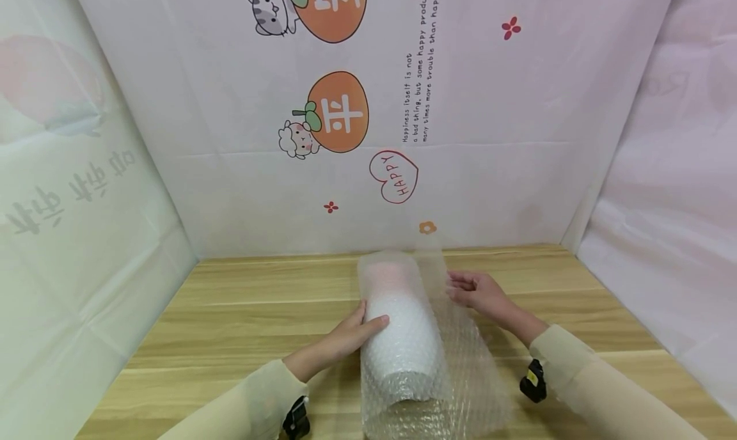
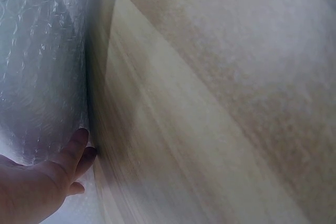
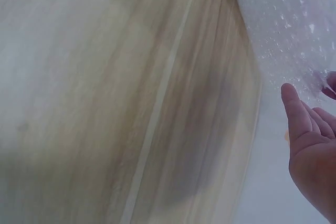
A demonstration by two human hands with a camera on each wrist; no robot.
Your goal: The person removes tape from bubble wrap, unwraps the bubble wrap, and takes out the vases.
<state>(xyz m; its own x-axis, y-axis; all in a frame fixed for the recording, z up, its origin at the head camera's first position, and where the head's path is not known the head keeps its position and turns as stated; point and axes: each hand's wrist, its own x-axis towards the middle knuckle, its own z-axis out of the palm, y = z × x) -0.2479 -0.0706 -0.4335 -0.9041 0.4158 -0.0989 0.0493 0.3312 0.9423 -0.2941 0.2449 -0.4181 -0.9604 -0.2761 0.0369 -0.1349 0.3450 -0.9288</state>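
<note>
A white, rounded bundle, pinkish toward its far end, lies lengthwise under bubble wrap; the wrap blurs what is inside. My left hand rests against its left side, thumb on top and fingers along the flank. In the left wrist view, the fingers lie fairly straight where the bundle meets the table. To the right, a loose sheet of bubble wrap spreads out from the bundle. My right hand pinches this sheet's far right edge, raising it. The right wrist view shows the thumb beside the lifted bubble wrap.
Beneath everything is a wood-grain table. A white printed cloth hangs at the table's back edge, with further cloth walls on the left and right. Dark wrist devices sit below both sleeves.
</note>
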